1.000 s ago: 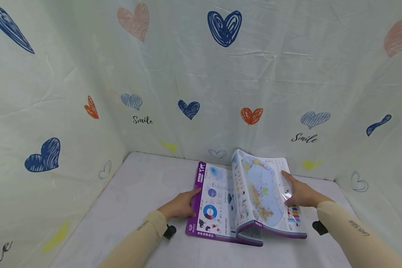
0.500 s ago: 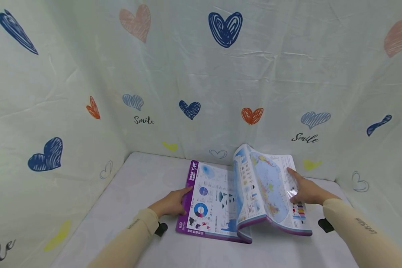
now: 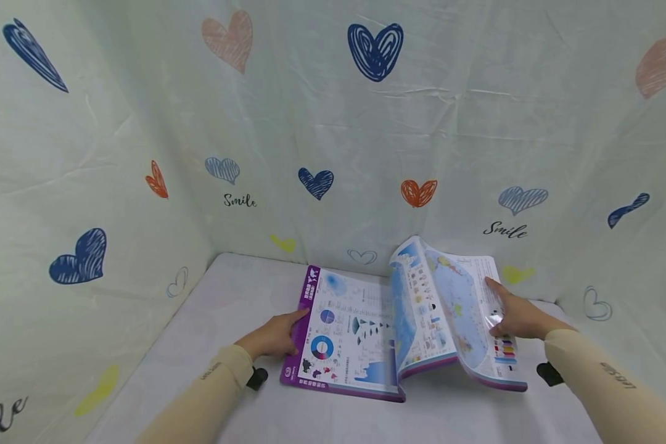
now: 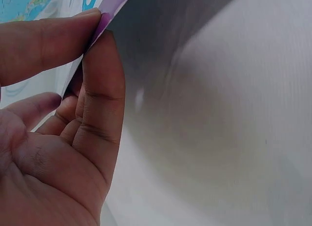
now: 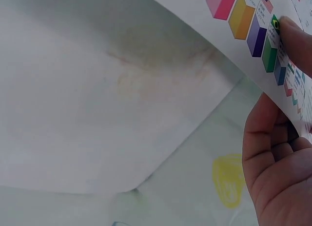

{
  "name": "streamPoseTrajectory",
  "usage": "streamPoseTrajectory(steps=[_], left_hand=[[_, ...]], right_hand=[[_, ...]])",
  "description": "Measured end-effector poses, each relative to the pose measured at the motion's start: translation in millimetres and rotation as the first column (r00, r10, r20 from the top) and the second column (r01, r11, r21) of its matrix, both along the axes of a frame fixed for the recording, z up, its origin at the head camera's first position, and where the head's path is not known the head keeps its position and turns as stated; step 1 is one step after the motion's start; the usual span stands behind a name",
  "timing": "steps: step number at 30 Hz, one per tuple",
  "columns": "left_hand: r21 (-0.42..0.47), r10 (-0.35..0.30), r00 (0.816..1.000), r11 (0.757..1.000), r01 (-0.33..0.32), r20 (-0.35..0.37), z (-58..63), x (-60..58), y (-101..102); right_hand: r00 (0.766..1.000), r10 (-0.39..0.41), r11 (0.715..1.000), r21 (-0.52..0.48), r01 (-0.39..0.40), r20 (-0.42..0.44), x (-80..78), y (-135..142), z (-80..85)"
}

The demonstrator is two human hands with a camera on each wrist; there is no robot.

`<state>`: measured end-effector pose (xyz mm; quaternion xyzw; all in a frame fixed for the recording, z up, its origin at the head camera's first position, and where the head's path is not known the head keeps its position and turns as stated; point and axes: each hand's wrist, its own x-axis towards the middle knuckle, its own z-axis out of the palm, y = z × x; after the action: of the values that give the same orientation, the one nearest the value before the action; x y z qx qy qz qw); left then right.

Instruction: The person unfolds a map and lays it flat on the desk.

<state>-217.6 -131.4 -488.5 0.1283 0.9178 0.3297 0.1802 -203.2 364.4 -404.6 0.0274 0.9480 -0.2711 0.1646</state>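
A folded, glossy world map [image 3: 361,351] with a purple border stands partly unfolded on the table, its middle fold raised and bent. Charts and small pictures fill the left panel; a blue map shows on the right one. My left hand [image 3: 272,337] pinches the purple left edge between thumb and fingers, and in the left wrist view the sheet's edge [image 4: 113,7] runs between them. On the far side, my right hand [image 3: 522,316] grips the white right margin. The right wrist view shows the thumb on a printed row of coloured blocks [image 5: 256,35], fingers curled beneath the sheet.
A white-covered table [image 3: 238,290] lies beneath the map. Pale cloth [image 3: 366,135] printed with hearts and "Smile" lettering hangs close behind and at the sides, and the raised fold overlaps it in the head view.
My left hand has moved left with its edge and my right hand right with the other, spreading the map wider. More of the left panel and middle fold shows now.
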Motion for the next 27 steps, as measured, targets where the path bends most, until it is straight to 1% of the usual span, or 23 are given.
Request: streamPoseTrajectory(steps=[5,9,14,18,23,27], left_hand=[[0.003,-0.007,1.0,1.0,0.007,-0.015,-0.5,-1.9,-10],[-0.003,0.006,1.0,1.0,-0.006,-0.015,0.3,-1.8,-19],[-0.013,0.032,0.999,0.999,-0.032,-0.005,3.8,-1.5,-30],[-0.021,0.05,0.999,0.999,-0.05,0.004,5.5,-1.5,-39],[-0.029,0.053,0.999,0.998,-0.053,0.005,4.9,-2.8,-48],[-0.056,0.052,0.999,0.997,-0.052,-0.007,4.3,-4.5,-54]], right_hand=[[1.0,0.015,1.0,0.024,-0.015,-0.009,0.2,3,4.5],[1.0,0.019,0.999,0.026,-0.019,-0.01,1.2,5,7.9],[1.0,-0.009,1.0,0.013,0.009,-0.002,3.3,6,8.8],[1.0,-0.014,1.0,0.019,0.014,-0.003,4.4,8,9.2],[1.0,-0.02,0.999,0.039,0.02,0.002,5.3,12,12.7],[1.0,-0.022,0.999,0.048,0.022,0.004,5.5,14,14.7]])
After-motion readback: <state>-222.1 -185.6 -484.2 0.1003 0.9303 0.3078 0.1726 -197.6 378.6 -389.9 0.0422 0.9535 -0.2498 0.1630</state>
